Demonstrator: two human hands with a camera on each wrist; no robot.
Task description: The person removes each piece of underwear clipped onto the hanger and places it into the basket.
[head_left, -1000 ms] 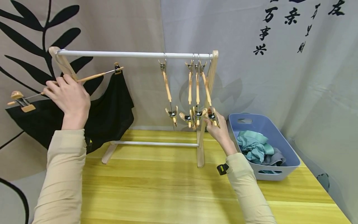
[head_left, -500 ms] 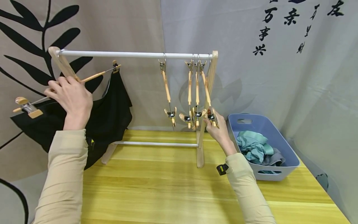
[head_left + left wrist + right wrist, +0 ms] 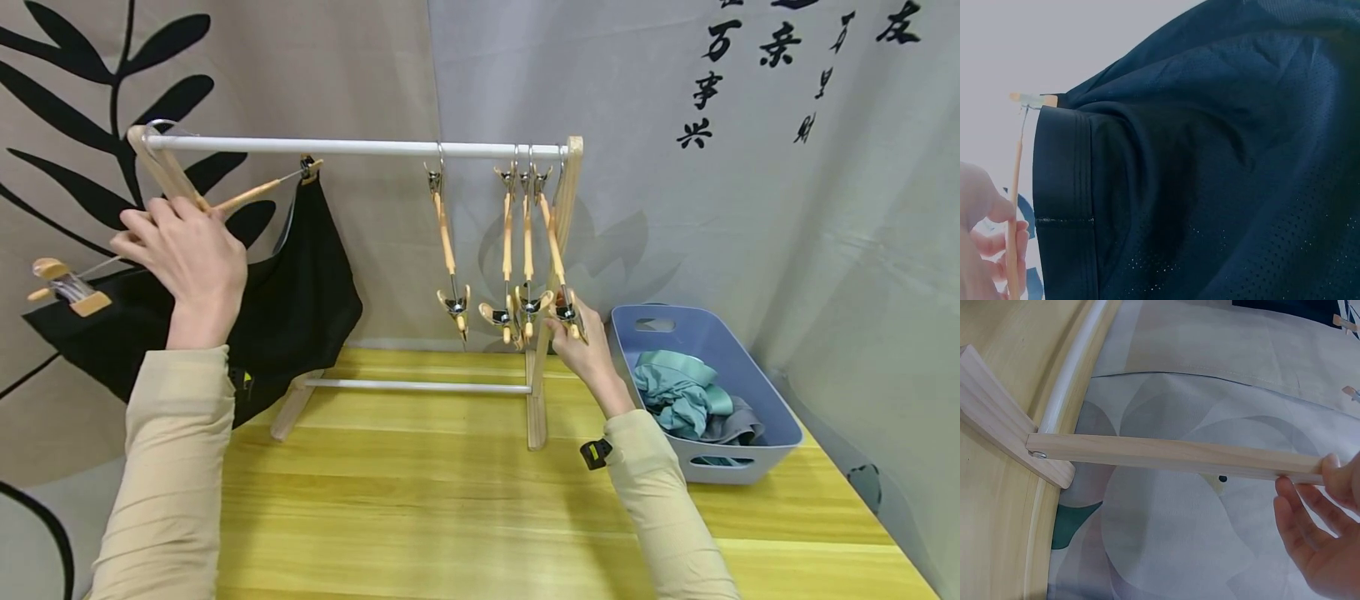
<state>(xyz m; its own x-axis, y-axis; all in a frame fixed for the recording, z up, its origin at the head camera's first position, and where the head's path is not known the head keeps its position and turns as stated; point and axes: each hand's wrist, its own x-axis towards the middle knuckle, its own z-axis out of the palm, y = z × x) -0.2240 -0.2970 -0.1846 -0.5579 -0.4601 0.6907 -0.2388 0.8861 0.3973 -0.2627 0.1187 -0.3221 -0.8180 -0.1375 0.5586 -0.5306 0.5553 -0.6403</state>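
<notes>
My left hand (image 3: 183,271) grips the wooden bar of a clip hanger (image 3: 247,197) beside the rack's left end. Two clips hold a black garment (image 3: 300,283) by its waistband (image 3: 1063,206); it looks like shorts, with small perforations. The hanger's hook (image 3: 159,125) shows at the left end of the white rail (image 3: 330,145); whether it touches the rail I cannot tell. On the right, my right hand (image 3: 588,350) holds the rack's wooden upright (image 3: 1172,453) between thumb and fingers. Several bare clip hangers (image 3: 446,233) hang near that upright.
A blue-grey basket (image 3: 783,433) with teal and grey cloth (image 3: 682,392) in it stands on the right of the wooden table (image 3: 420,500). The rack's lower bar (image 3: 420,386) runs just above the table. A printed curtain (image 3: 637,167) hangs behind.
The hanger's hook has risen slightly at the rail's left end. The left hand and garment have tilted and shifted a little. My right hand stays on the upright.
</notes>
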